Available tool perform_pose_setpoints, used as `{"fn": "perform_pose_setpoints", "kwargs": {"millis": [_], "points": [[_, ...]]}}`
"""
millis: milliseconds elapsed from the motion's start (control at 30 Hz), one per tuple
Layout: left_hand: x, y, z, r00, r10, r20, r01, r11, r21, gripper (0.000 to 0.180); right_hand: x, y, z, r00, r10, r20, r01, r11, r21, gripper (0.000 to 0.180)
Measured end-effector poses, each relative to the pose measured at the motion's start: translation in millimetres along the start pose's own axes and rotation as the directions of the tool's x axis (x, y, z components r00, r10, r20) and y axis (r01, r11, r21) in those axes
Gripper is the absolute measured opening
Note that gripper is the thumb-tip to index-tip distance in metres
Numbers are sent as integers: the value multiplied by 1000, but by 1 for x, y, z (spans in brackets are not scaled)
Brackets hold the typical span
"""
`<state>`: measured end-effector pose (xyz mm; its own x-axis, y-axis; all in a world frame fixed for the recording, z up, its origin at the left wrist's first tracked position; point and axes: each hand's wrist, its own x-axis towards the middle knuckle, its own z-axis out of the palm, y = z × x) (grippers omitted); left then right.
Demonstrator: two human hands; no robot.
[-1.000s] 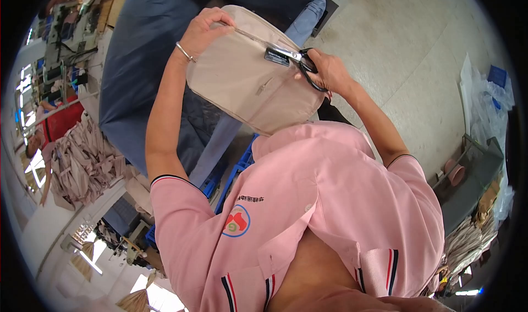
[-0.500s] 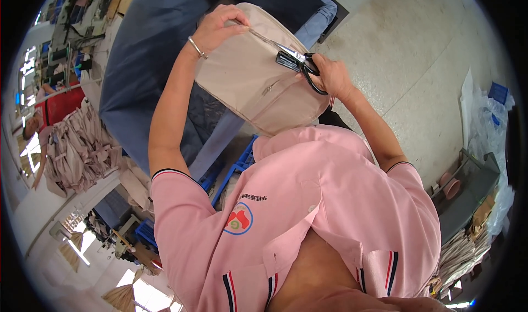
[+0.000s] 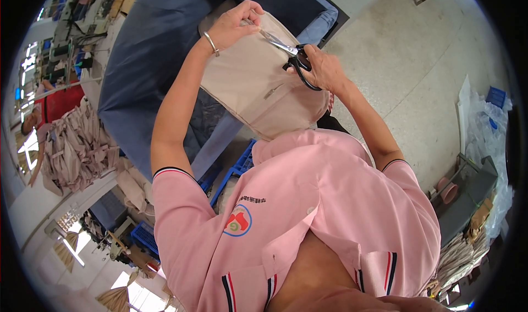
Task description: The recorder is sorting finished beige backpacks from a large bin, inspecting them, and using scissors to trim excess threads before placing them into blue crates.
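Note:
A beige fabric bag (image 3: 242, 78) with a rounded outline lies in front of me, a small zipper pull (image 3: 270, 93) showing on its face. My left hand (image 3: 237, 27), a metal bangle at its wrist, pinches the bag near a seam in its upper part. My right hand (image 3: 324, 70) is closed round the black handles of a pair of scissors (image 3: 301, 67). The silver blades point up and left along the seam, with their tips close to my left fingertips. Whether the blades touch thread or cloth is too small to tell.
Dark blue cloth (image 3: 148, 70) drapes over the surface behind and left of the bag. A blue plastic crate (image 3: 234, 169) stands below it. Piled beige fabric pieces (image 3: 82, 144) and another person in red (image 3: 60, 103) are at far left. Clear plastic wrap (image 3: 487, 130) lies at right.
My left hand has shifted a little right and up on the bag. The scissors have moved slightly up and left, their tips nearer my left fingers. The dark label seen before is now largely hidden.

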<state>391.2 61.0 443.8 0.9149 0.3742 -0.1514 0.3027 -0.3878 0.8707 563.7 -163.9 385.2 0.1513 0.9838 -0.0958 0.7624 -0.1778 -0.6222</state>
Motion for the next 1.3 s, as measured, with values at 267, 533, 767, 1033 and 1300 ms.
{"fn": "perform_pose_setpoints", "kwargs": {"millis": [267, 533, 767, 1033, 1300], "points": [[8, -11, 0, 1000, -23, 3, 23, 998, -57, 24, 5, 9, 20, 999, 18, -41, -17, 1000, 11, 64], [25, -72, 17, 959, 23, -281, -81, 977, -199, 25, 13, 18, 42, 992, 44, -115, -51, 997, -59, 58], [36, -82, 45, 841, -53, -539, -62, 979, -194, 23, 14, 18, 56, 986, 75, -150, -88, 992, -87, 62], [-45, -93, 89, 448, 35, -893, 238, 958, 157, 56, 25, 20, 65, 977, 189, -97, -198, 975, -98, 66], [-200, -123, 243, -23, -643, -766, 192, 749, -634, 49, 28, 22, 65, 973, 189, -132, -205, 972, -119, 67]]}}
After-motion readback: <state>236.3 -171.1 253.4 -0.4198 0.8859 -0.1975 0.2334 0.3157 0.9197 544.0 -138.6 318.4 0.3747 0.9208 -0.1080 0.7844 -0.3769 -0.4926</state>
